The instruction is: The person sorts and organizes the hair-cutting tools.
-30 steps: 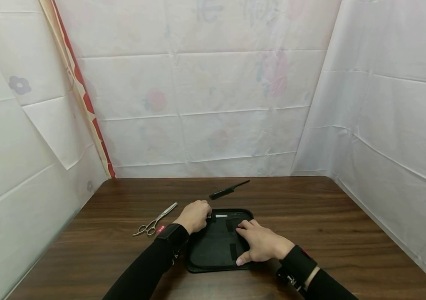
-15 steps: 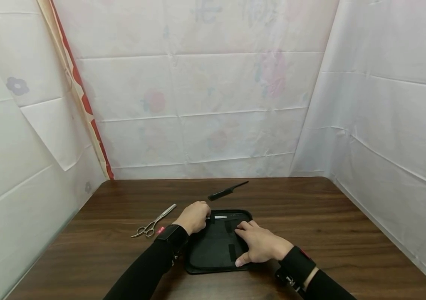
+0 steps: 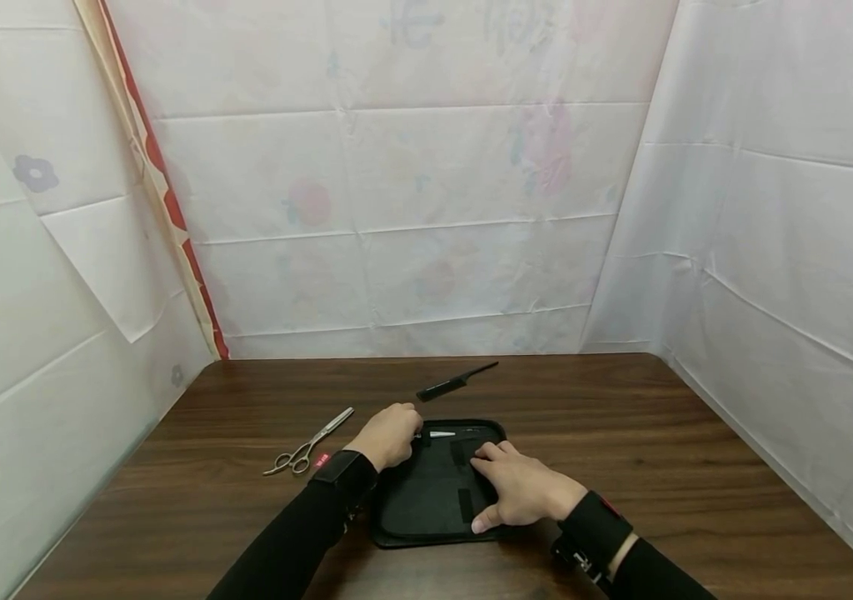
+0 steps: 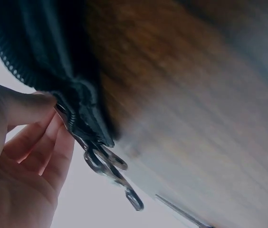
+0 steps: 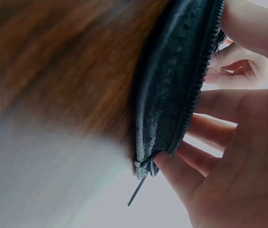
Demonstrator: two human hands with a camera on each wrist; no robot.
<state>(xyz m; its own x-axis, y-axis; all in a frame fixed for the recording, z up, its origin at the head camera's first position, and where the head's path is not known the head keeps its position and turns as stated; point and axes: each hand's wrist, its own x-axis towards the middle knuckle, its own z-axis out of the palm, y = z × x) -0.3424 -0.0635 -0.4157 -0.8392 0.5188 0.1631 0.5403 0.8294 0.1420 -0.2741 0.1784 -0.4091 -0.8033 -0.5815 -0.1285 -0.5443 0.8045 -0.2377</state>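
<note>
A black zip case [image 3: 434, 492] lies unfolded on the table, with straps and a silver blade [image 3: 441, 433] showing near its far edge. At its far left corner my left hand [image 3: 387, 435] pinches a pair of scissors [image 4: 106, 166]. In the left wrist view their ringed handles stick out past the zipper edge [image 4: 72, 111], by the thumb and fingertips. My right hand [image 3: 524, 487] rests on the case's right side, thumb toward the near edge and fingers spread. The right wrist view shows those fingers [image 5: 210, 130] lying along the toothed zipper edge [image 5: 191, 104].
Another pair of silver scissors [image 3: 310, 443] lies on the table left of the case, with a small red tag [image 3: 322, 459] beside it. Beyond the case lies a black tail comb [image 3: 456, 382]. White sheeting [image 3: 411, 275] hangs behind and along both sides of the wooden table [image 3: 659, 467].
</note>
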